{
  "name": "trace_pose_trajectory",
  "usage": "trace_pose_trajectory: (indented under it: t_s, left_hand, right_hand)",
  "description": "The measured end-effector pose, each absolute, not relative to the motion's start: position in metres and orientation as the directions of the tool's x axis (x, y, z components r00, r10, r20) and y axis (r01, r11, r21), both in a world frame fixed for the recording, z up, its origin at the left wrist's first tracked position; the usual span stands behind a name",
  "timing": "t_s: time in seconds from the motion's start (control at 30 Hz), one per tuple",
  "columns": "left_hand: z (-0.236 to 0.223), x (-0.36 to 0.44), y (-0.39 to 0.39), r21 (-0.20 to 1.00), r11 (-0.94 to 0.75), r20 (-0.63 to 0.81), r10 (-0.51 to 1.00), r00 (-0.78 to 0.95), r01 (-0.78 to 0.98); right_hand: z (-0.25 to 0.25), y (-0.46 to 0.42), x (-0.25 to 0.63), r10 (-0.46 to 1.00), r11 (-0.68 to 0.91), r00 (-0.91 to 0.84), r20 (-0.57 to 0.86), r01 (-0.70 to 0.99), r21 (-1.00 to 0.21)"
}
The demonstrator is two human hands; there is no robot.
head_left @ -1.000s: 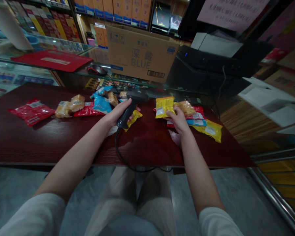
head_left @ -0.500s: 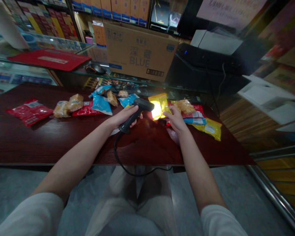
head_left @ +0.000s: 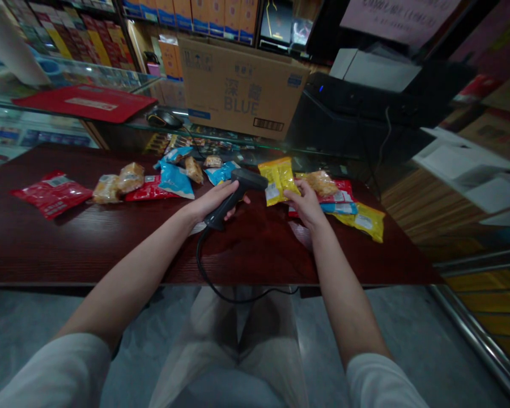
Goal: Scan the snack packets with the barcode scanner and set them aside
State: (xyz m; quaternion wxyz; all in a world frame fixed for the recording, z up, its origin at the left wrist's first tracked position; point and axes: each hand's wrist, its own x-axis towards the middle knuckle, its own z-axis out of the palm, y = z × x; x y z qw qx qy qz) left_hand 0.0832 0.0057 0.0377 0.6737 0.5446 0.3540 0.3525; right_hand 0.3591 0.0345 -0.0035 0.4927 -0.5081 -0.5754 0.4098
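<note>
My left hand (head_left: 215,199) is closed round the grip of a black corded barcode scanner (head_left: 237,191), whose head points right at a yellow snack packet (head_left: 277,179). My right hand (head_left: 305,203) grips that packet by its lower right corner and holds it tilted up just above the dark red table (head_left: 68,238). The scanner's cable (head_left: 221,286) hangs off the table's front edge.
Red, blue and clear snack packets (head_left: 148,181) lie along the table's left and middle; a small pile (head_left: 348,207) lies to the right of my right hand. Behind are a glass counter with a mouse (head_left: 164,118), a cardboard box (head_left: 242,88) and a black printer (head_left: 357,102).
The scanner swung right toward the yellow packet, lit it brightly half a second ago, and the light is now off. My right hand lifted the packet slightly.
</note>
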Motion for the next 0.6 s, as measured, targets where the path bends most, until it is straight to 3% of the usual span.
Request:
trace_pose_trajectory:
  t_s: [0.13,0.27,0.43,0.6]
  left_hand:
    - [0.042,0.079,0.010,0.983,0.172,-0.132,0.896,0.425,-0.056]
    - [0.042,0.068,0.022,0.979,0.192,-0.169,0.949,0.267,-0.063]
    - [0.035,0.060,0.033,0.964,0.264,-0.250,0.940,0.232,-0.032]
    - [0.026,0.068,0.033,0.951,0.306,-0.281,0.922,0.268,-0.055]
  right_hand:
    - [-0.003,0.039,0.369,0.924,0.270,0.152,0.351,0.394,-0.879]
    - [0.004,0.036,0.379,0.776,0.269,0.225,0.589,0.727,-0.632]
    - [0.008,0.029,0.380,0.742,0.138,0.212,0.637,0.880,-0.454]
    - [0.010,0.024,0.369,0.765,0.169,0.101,0.635,0.921,-0.351]
